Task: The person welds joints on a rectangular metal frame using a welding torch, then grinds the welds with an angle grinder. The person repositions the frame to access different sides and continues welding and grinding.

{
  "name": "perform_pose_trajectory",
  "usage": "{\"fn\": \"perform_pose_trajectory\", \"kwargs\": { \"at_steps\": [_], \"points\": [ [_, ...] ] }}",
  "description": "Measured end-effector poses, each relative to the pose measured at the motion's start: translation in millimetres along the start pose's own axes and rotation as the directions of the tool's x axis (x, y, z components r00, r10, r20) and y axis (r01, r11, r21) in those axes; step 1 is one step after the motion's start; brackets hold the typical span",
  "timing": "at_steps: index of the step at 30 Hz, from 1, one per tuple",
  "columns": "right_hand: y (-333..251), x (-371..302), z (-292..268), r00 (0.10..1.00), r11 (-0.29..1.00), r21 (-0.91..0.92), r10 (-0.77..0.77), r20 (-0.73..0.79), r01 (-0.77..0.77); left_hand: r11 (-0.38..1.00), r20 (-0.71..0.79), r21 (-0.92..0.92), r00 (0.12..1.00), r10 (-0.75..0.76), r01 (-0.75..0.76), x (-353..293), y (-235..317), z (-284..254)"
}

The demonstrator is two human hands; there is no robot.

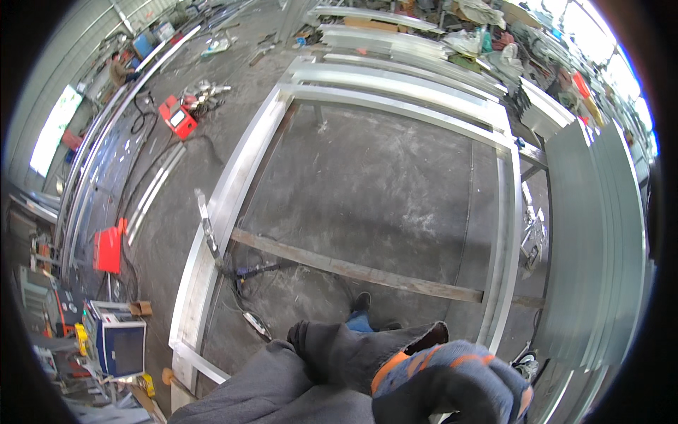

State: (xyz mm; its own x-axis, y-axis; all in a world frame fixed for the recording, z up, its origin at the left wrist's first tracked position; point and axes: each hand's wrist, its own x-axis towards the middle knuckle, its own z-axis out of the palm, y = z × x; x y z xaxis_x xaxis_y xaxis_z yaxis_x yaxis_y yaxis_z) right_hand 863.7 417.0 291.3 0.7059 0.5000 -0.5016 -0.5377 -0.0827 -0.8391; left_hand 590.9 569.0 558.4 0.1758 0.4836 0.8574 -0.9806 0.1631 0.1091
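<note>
My left hand (459, 374), in a blue-grey glove with orange stripes and an orange cuff, reaches across me at the lower edge. A wide dark sleeve (353, 350) lies behind its wrist. The fingers bend down at the right around dark material; what they hold, if anything, is hidden. My right hand does not show. Beyond the sleeve stands a large rectangular frame of pale metal profiles (244, 155), with a narrow crossbar (353, 272). A metal piece like a clamp (207, 230) rests on its left side. Beside it hangs a dark torch-like tool (256, 271) with a cable.
Stacked long metal panels (593, 233) stand at the right, more profiles (381, 42) at the back. Red machines (176, 118) (108, 249) and a blue-white box machine (120, 339) are on the left. Cables cross the floor. A person (120, 69) sits far left.
</note>
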Motion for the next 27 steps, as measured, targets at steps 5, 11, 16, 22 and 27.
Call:
{"fn": "perform_pose_trajectory", "kwargs": {
  "at_steps": [5,11,16,22,27],
  "points": [
    [-31,6,1,0.999,0.993,-0.108,-0.046,0.003,0.046,0.939,-0.308,0.145,0.916,-0.256,0.311,-68,5,-10],
    [-62,37,18,0.995,0.969,-0.240,-0.045,0.083,0.064,0.441,-0.886,0.118,0.295,-0.358,0.890,-316,10,-94],
    [-61,74,60,0.983,0.947,-0.320,0.037,0.177,0.022,0.792,-0.751,-0.070,-0.554,0.358,0.606,-586,58,-63],
    [-53,135,119,0.925,0.905,-0.419,0.215,0.314,-0.068,0.855,-0.411,-0.264,-0.854,0.319,0.447,-707,32,102],
    [-29,190,159,0.844,0.826,-0.547,0.385,0.373,-0.135,0.850,-0.446,-0.395,-0.882,0.154,0.348,-684,-67,145]
  ]
}}
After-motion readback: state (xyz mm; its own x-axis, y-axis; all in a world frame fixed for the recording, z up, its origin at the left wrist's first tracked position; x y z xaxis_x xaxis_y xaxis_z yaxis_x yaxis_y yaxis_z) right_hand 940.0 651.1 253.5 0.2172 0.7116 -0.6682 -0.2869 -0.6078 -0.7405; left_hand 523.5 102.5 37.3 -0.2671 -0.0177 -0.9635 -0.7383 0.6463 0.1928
